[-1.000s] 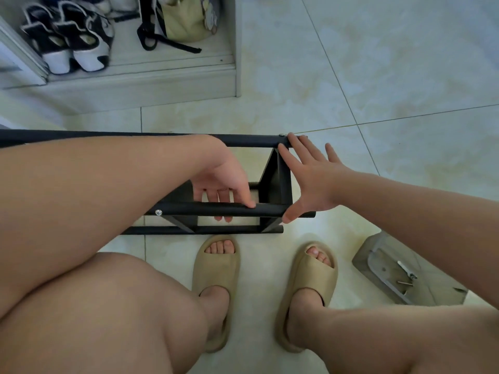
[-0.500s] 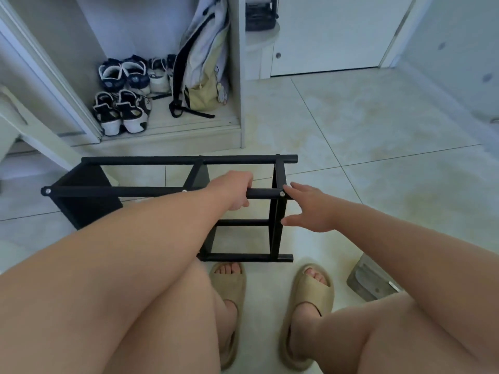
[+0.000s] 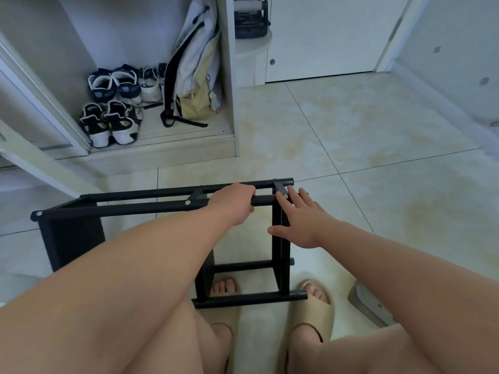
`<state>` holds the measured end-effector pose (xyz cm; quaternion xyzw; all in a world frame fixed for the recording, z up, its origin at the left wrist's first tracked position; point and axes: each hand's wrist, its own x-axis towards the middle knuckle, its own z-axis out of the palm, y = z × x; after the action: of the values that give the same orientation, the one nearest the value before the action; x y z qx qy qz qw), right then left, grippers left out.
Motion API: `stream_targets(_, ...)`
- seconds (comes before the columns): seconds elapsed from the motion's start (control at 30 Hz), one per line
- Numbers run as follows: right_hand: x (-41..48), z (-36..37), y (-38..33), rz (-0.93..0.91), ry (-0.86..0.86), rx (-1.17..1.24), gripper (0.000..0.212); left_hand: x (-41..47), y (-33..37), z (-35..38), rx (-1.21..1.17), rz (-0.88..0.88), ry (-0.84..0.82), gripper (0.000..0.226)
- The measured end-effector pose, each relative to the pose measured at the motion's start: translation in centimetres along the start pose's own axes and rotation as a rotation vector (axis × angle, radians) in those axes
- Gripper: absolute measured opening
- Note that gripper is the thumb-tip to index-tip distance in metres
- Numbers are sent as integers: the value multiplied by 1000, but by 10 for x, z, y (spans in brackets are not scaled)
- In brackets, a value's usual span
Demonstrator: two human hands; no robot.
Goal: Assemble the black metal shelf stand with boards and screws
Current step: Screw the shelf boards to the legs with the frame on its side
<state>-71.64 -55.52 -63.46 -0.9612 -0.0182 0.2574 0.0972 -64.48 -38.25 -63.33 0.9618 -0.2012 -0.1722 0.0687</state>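
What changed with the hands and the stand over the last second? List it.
The left hand, which had its fingers laid over the top rail, now grips it. The right hand slid from flat against the side of the end frame up toward its top corner and is open as before. The stand stays on the floor before the sandals; the view tilted up.

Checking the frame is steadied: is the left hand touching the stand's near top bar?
Touching. The head view shows the left hand curled over the near top bar.
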Motion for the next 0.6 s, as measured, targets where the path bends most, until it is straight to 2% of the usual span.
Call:
stream_targets(0.1,27,8,5,-10,-11,35,89,22,-12,13,13,-6,-15,18)
stream_targets(0.4,138,20,16,-62,152,183,86,113,-49,49,28,-85,169,20)
stream_targets(0.6,222,43,34,-108,133,180,81,182,-81,87,10,-207,140,24)
